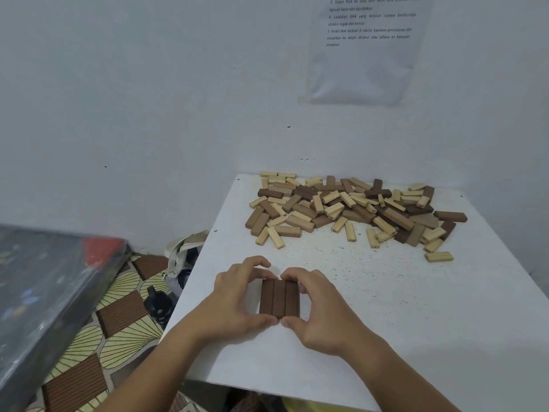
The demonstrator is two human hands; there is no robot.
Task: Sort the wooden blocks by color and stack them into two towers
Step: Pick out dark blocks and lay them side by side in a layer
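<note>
Here, the white table (401, 307) carries a loose pile of light and dark blocks (350, 209) at its far side. Nearer, the left hand (237, 301) and right hand (323, 307) curl round three dark blocks (279, 298) lying side by side, pinching their ends.

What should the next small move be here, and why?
Probably let go with the right hand and reach to the mixed pile for a loose dark block. Both it and the left hand press three dark blocks together, side by side and flush on the table, so the first layer looks finished.
</note>
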